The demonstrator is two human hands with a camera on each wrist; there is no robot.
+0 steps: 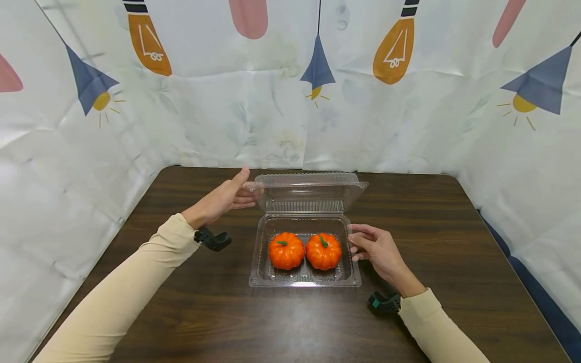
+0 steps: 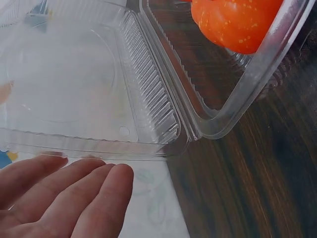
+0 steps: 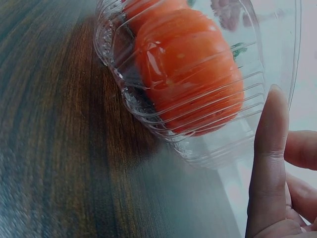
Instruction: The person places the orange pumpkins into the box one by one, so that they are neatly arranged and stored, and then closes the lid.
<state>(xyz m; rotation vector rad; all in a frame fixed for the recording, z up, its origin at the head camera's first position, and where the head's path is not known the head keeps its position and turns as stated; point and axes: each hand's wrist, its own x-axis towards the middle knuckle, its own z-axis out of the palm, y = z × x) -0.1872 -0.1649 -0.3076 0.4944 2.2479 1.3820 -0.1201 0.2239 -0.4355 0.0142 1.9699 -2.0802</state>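
Observation:
A clear plastic clamshell box [image 1: 305, 283] stands on the table with its hinged lid [image 1: 304, 191] raised at the back. Inside the base sit two orange mini pumpkins with green stems, a left one [image 1: 286, 251] and a right one [image 1: 323, 251]. My left hand [image 1: 222, 199] is at the lid's left edge, fingers straight and thumb up; the left wrist view shows the fingertips right at the lid's rim. At the base's right side, my right hand [image 1: 376, 249] holds the rim between thumb and fingers. Through the ribbed wall, the right wrist view shows a pumpkin [image 3: 190, 74].
The dark wood-grain table [image 1: 218, 312] ends at a rounded back edge. A white patterned cloth [image 1: 204, 121] hangs behind it and at both sides. Each wrist carries a dark strap, a left one [image 1: 212, 239] and a right one [image 1: 385, 302].

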